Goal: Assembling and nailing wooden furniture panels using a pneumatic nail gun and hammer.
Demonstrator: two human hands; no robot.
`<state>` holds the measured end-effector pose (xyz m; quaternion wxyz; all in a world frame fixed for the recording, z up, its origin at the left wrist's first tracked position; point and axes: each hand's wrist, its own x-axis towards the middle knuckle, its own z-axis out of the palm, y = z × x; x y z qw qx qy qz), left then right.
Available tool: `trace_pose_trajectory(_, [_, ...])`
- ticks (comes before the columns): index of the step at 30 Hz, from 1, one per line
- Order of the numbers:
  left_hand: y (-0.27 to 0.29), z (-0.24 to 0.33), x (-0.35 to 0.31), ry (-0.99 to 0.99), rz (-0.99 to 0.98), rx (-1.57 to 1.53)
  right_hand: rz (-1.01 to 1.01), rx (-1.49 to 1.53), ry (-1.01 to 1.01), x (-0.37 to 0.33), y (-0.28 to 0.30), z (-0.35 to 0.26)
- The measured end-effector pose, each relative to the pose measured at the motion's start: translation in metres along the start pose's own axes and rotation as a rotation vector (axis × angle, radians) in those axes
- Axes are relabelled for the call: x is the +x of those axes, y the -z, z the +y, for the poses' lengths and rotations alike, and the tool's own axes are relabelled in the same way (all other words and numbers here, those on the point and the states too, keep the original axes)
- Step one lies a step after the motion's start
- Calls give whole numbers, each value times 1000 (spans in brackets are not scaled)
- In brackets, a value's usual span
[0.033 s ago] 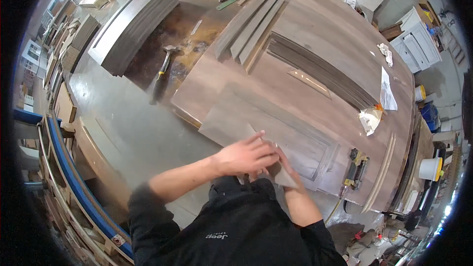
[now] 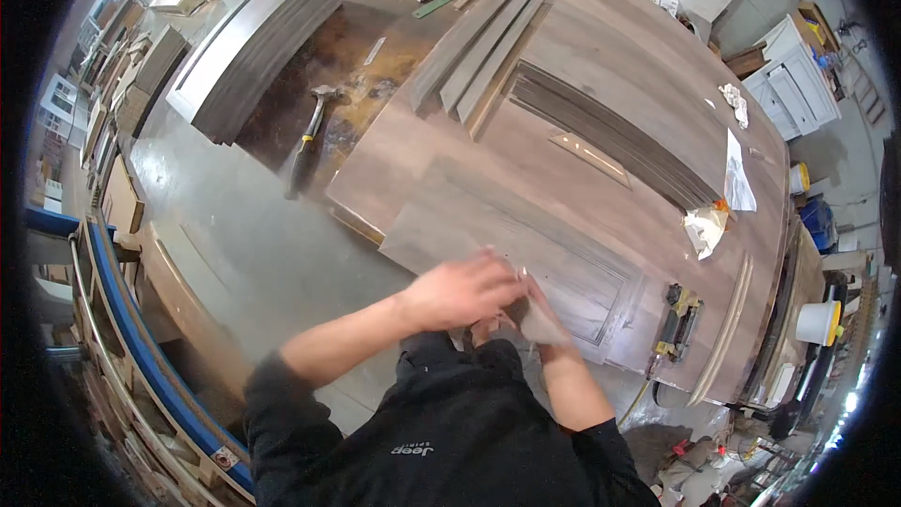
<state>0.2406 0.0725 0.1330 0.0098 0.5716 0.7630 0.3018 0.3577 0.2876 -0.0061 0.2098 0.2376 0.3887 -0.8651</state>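
Observation:
A brown-grey framed door panel (image 2: 526, 235) lies flat on the workbench in front of me. My right hand (image 2: 507, 319) rests at the panel's near edge, its fingers closed on a small pale grey sheet, perhaps sanding paper (image 2: 544, 326). My left hand (image 2: 458, 291) reaches across and lies on top of the right hand, fingers together, partly covering it. Both forearms come up from my black top at the bottom of the view. What lies under the hands is hidden.
A hammer (image 2: 305, 136) lies on the stained bench at left, beyond it a stack of grey panels (image 2: 253, 47). Loose strips (image 2: 479, 52) and dark slats (image 2: 610, 131) lie farther back. A yellow-black power tool (image 2: 676, 319), crumpled paper (image 2: 704, 225) and a white bucket (image 2: 817, 321) are at right.

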Motion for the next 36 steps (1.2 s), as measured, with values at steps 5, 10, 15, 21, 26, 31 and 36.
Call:
trace_pose_trajectory(5, [28, -83, -29, 849, 278, -28, 187, -370, 147, 45, -36, -45])
trace_pose_trajectory(10, [-2, -142, -49, 1075, 152, 47, 396, -896, 487, 107, -80, -72])
trace_pose_trajectory(15, [-33, -149, -51, 1030, 152, 68, 389, -1473, 716, 162, -91, -86])
trace_pose_trajectory(21, [-45, -152, -59, 976, 241, 69, 227, -1556, 673, 185, -90, -92])
trace_pose_trajectory(26, [-47, -152, -64, 941, 281, 63, 220, -1539, 630, 185, -88, -95])
trace_pose_trajectory(31, [-54, -152, -68, 932, 372, 58, 200, -1508, 626, 184, -90, -96])
trace_pose_trajectory(36, [-64, -149, -64, 1019, 432, 55, 192, -1505, 607, 182, -93, -97])
